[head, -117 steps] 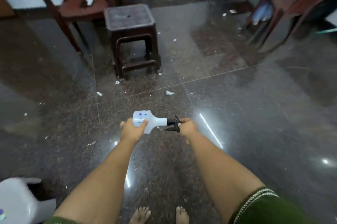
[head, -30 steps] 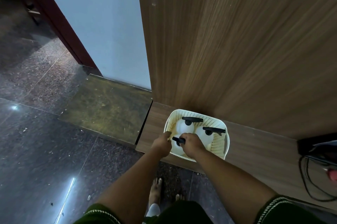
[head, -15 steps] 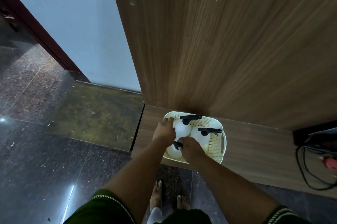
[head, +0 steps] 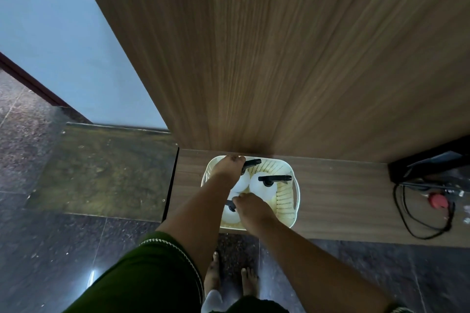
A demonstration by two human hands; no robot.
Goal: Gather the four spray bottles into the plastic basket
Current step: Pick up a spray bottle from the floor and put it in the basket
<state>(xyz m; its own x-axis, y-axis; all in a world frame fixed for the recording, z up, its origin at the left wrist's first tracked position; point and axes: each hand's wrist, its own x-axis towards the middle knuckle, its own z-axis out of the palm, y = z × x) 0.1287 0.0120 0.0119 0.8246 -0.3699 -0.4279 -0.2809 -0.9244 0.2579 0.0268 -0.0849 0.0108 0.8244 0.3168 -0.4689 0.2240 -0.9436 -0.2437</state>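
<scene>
Your right grip (head: 250,207) pinching black nozzle of nearest spray bottle (head: 230,214) in basket (head: 286,204); left grip (head: 229,166) beyond it, on far bottle (head: 243,183), closure unclear.

A low wooden ledge (head: 330,200) runs along the foot of a tall wood panel (head: 279,58). The basket (head: 286,203) sits on the ledge near its left end, its back rim close to the panel and its front edge at the ledge's front lip. Well to the right of the basket lie looped black cables (head: 417,213) and a small red thing (head: 438,201), perhaps a plug. Farther right of the basket stands a black object (head: 432,160), partly cut off.
</scene>
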